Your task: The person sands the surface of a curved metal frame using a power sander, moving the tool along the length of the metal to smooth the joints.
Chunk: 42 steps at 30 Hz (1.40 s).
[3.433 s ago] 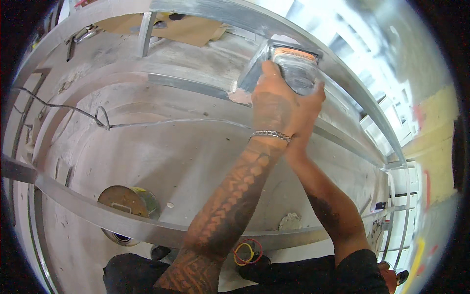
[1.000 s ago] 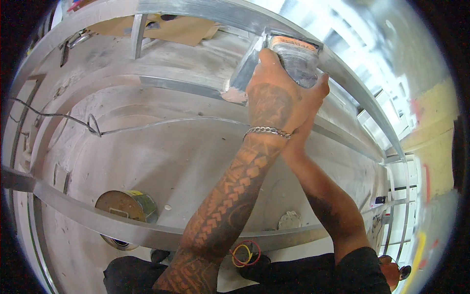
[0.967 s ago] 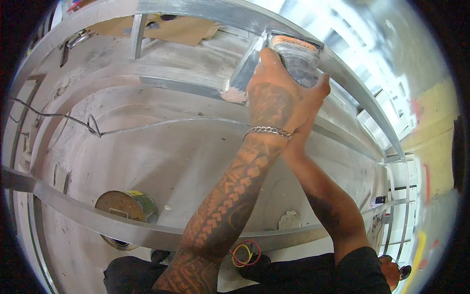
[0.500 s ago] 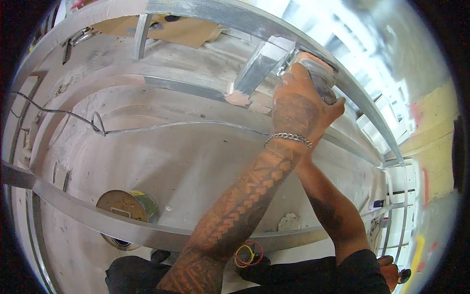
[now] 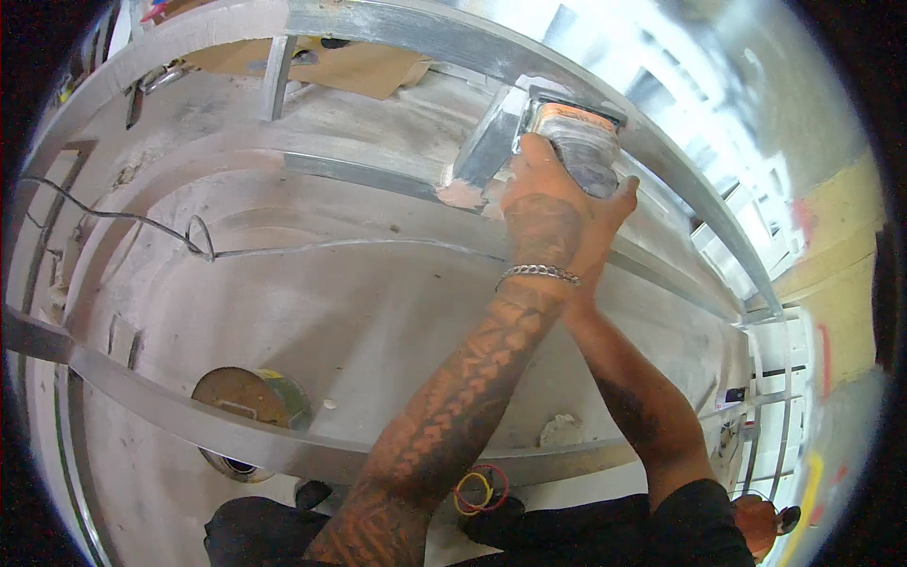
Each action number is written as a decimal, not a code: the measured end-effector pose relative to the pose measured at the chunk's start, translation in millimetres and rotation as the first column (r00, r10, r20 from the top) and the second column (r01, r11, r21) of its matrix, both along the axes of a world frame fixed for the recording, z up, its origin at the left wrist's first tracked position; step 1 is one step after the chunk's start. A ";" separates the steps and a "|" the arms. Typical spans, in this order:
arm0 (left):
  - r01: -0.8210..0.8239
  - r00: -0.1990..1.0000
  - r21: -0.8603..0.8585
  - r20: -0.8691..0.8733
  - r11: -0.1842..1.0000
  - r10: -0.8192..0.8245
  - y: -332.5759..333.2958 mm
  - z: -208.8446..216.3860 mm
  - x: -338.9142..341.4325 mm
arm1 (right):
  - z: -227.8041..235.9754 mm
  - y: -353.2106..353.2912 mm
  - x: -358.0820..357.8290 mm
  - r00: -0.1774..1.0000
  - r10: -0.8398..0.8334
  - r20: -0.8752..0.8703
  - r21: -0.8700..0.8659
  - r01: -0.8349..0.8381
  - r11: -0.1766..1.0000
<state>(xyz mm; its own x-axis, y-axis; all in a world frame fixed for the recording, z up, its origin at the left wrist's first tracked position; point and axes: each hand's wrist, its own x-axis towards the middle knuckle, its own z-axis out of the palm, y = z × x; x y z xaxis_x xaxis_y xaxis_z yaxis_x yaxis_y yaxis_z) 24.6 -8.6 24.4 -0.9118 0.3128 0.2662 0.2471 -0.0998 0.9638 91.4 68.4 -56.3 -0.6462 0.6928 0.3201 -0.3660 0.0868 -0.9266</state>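
My left hand (image 5: 553, 203), with a chain bracelet (image 5: 539, 273) at its wrist, is closed on a handheld sander (image 5: 584, 151) with an orange band and a dusty grey body. The sander's flat pad lies against the curved upper rail (image 5: 416, 38) of a metal frame, beside a short grey crosspiece (image 5: 487, 142). My right forearm (image 5: 633, 387) rises from the lower right and passes behind my left wrist. Most of my right hand is hidden there, so its grip does not show. A grey cable (image 5: 359, 243) runs from the left and disappears behind my left arm.
A lower curved rail (image 5: 227, 425) crosses in front of my body. Beyond it a round tin (image 5: 250, 397) stands on the dusty floor. Brown cardboard (image 5: 364, 68) lies at the back. Red and yellow rings (image 5: 482, 489) are near my leg. Another person (image 5: 759, 529) shows at the lower right.
My left hand and the sander have shifted left along the upper rail, toward the crosspiece. The sander has turned a little, and its orange band faces me more fully.
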 end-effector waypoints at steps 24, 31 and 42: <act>-0.112 0.971 0.120 0.226 0.986 0.082 -11.5 -36.4 -18.6 | 14.4 -7.4 -13.6 0.880 -0.408 0.242 0.873 -0.014 0.487; -0.094 0.938 0.193 0.347 0.977 0.022 -13.8 -39.7 -21.2 | 27.8 -11.0 -14.8 0.834 -0.395 0.385 0.835 -0.132 0.535; -0.213 0.867 0.418 0.498 0.883 -0.026 -9.1 -57.0 -16.1 | 38.1 -10.9 -10.7 0.868 -0.317 0.381 0.887 -0.248 0.389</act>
<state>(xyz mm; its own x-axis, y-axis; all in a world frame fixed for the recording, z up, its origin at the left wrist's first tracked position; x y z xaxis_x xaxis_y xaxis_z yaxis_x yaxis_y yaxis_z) 8.5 -17.7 -32.6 -0.9769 0.1758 -0.1212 -0.1992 -0.5459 0.8138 80.7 57.5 -18.2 -0.8703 0.1973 0.4512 0.0585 0.9512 -0.3031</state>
